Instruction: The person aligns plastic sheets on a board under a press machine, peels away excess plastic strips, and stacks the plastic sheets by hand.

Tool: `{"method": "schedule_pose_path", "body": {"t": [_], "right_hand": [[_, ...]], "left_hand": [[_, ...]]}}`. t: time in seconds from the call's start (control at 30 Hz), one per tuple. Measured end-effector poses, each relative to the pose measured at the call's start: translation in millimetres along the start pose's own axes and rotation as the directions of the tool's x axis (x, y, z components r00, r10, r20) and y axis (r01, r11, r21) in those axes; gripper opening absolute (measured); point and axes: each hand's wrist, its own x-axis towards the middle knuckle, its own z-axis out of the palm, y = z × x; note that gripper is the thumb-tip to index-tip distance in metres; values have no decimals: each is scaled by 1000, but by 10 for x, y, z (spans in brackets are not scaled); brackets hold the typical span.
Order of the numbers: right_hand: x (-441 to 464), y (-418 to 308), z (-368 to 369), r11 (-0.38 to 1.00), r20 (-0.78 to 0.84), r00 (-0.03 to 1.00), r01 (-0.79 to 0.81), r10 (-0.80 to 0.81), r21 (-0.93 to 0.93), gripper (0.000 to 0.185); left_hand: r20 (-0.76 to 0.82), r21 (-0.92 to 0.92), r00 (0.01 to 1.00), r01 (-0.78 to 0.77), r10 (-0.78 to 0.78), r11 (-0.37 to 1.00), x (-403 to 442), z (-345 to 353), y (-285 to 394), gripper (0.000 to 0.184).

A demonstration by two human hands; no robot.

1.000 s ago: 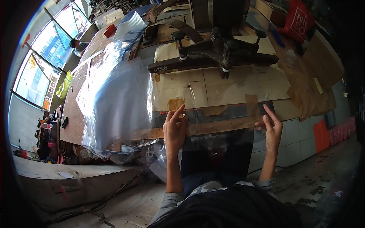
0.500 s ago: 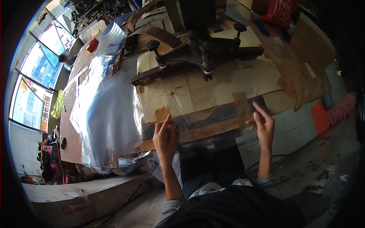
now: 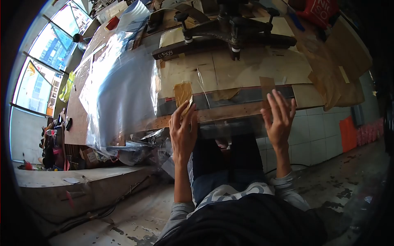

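Observation:
My left hand (image 3: 183, 130) is at the front edge of the table, its fingers stretched up against the lower end of a shiny brown tape piece (image 3: 182, 93). To the right, my right hand (image 3: 280, 117) has its fingers spread beside a second brown tape strip (image 3: 267, 87). Between the hands, a dark strip (image 3: 246, 95) with a thin red line runs along the edge of the pale board (image 3: 234, 71). Clear film seems to hang over the wooden edge (image 3: 230, 112); its outline is hard to make out.
A black metal clamp-like frame with knobs (image 3: 227, 39) stands across the board. Large clear plastic sheets (image 3: 123, 86) cover the left of the table. Brown paper (image 3: 328, 78) hangs over the right corner. Another person (image 3: 80, 40) is by the windows.
Both hands have opened from bent, pointing fingers to more extended ones. The left now meets the tape piece; the right is beside its strip. The camera view has tilted downward.

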Motion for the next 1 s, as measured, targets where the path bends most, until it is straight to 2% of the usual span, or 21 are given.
{"method": "schedule_pose_path", "body": {"t": [0.03, 0.07, 0.17, 0.3, 0.4, 0.5, 0.77, 1.0], "right_hand": [[-11, -34, 25, 998, 6, 998, 66, -66, 17, 45], [-38, -29, 70, 993, 58, 991, 116, -117, 11, 57], [-49, 0, 181, 978, 72, 975, 207, -209, 30, 63], [-125, 124, 338, 973, 38, 972, 232, -233, 18, 62], [-191, 194, 465, 969, -36, 969, 246, -246, 2, 58], [-200, 191, 526, 966, -113, 960, 253, -257, -48, 57], [-290, 56, 688, 995, -261, 961, 91, -97, -35, 52], [-305, 176, 852, 976, -369, 904, 189, -217, -112, 60]], "left_hand": [[-11, 69, 997, -72, 73, 995, -47, 7, -41, 35], [-10, 53, 994, -111, 112, 992, -103, 45, -112, 37], [43, 124, 989, -144, 140, 982, -223, 89, -165, 38], [-29, 187, 985, -163, 171, 969, -349, 243, -288, 35], [-178, 250, 950, -206, 255, 946, -399, 448, -454, 37], [-262, 302, 909, -242, 324, 922, -407, 575, -576, 35], [-381, 348, 852, -229, 360, 909, -462, 822, -681, 33], [-438, 423, 795, -231, 421, 876, -473, 928, -749, 37]]}}
